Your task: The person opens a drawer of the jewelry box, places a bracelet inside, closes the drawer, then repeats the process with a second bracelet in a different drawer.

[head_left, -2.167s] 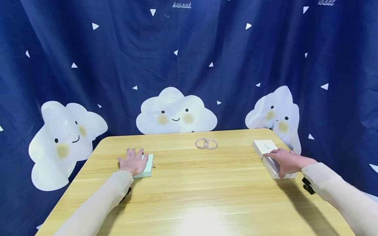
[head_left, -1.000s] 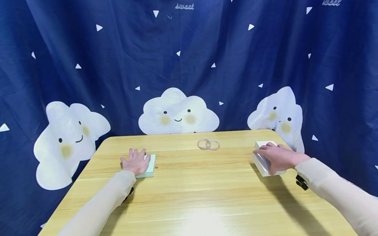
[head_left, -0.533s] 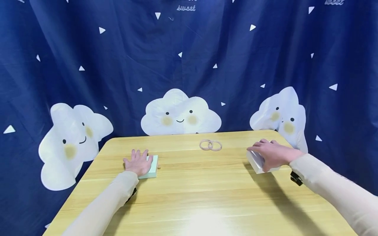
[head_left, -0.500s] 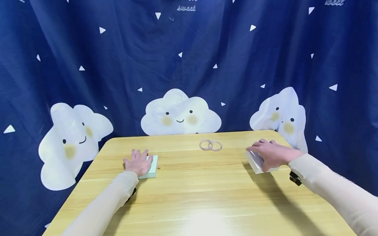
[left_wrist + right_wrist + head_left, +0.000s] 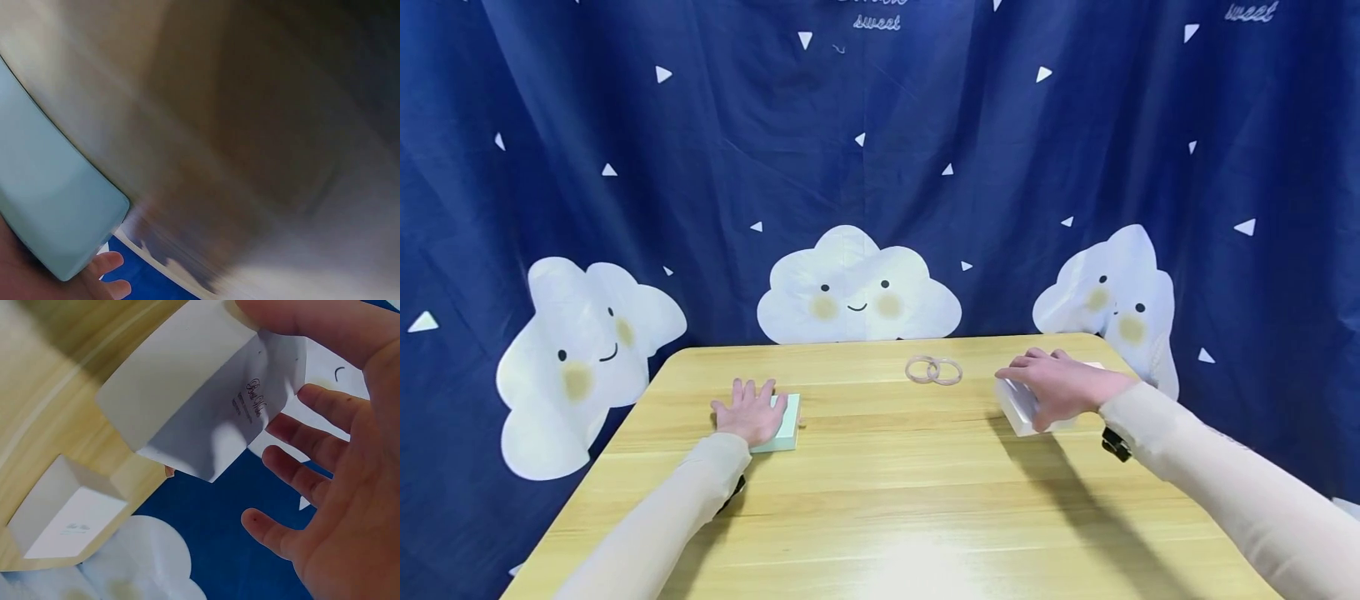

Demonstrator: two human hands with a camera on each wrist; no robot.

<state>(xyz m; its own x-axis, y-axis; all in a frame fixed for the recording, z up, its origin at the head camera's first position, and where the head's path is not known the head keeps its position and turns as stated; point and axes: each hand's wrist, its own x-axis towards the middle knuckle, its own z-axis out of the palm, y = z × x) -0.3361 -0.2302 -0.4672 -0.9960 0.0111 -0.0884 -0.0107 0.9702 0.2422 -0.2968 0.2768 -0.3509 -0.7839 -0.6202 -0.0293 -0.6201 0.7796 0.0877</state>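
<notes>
My right hand [image 5: 1063, 385] grips a white box [image 5: 1017, 408] over the right side of the table, thumb on one side and fingertips on the other. In the right wrist view dark script lettering shows on one face of this box [image 5: 234, 403], with a small tan tab [image 5: 169, 470] at its end. A second white lettered box [image 5: 75, 515] stands on the table behind it, mostly hidden by my hand in the head view. At the left, my left hand [image 5: 748, 417] lies with fingers spread on and beside a pale mint-green box [image 5: 786, 425].
Two pale pink rings, like bangles [image 5: 934, 370], lie overlapping near the back middle of the wooden table [image 5: 880, 483]. A dark blue curtain [image 5: 895, 100] with smiling clouds and white triangles hangs right behind the table's back edge.
My right hand has lifted the nearer white box from beside the other one and carried it left. The left hand stays on the mint-green box. The head view has shifted slightly.
</notes>
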